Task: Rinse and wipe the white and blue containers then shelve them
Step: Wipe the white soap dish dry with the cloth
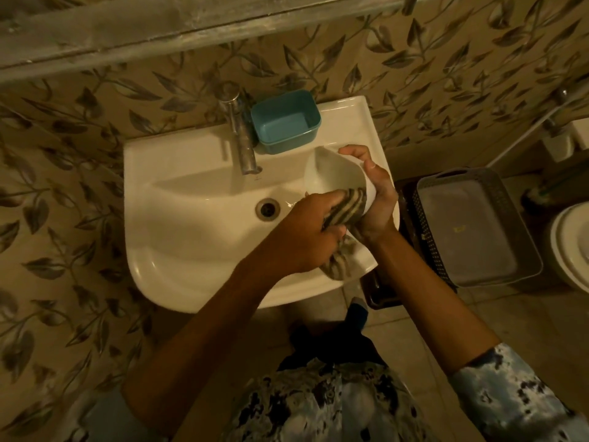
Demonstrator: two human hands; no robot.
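Note:
My right hand grips the white container by its rim and tilts it over the right side of the white sink. My left hand presses a striped cloth into the container's lower inside edge; the cloth's loose end hangs down below my hands. The blue container stands empty and upright on the sink's back ledge, just right of the metal tap.
A grey perforated basket with a flat lid inside stands on the floor to the right of the sink. A white toilet rim shows at the far right. A dusty ledge runs along the wall above the sink.

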